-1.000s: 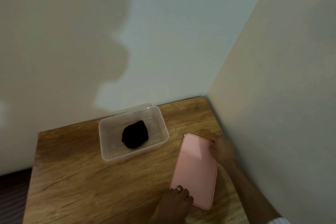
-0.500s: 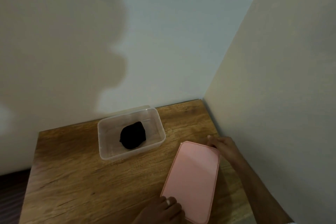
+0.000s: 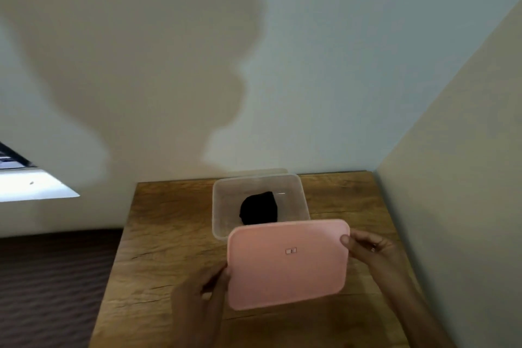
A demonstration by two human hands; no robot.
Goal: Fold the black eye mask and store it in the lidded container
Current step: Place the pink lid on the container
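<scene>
The folded black eye mask lies inside a clear plastic container at the back of the wooden table. A pink rectangular lid hangs in the air just in front of the container, its far edge overlapping the container's near rim. My left hand grips the lid's left edge. My right hand grips its right edge, thumb on top. The container's near wall is hidden behind the lid.
The small wooden table stands in a room corner, with a wall behind and a beige wall close on the right. Dark ribbed flooring lies to the left, below the table's left edge.
The pink lid has left the table, turned crosswise, and moved left toward the container, held by both hands. The camera view has shifted right and closer.
</scene>
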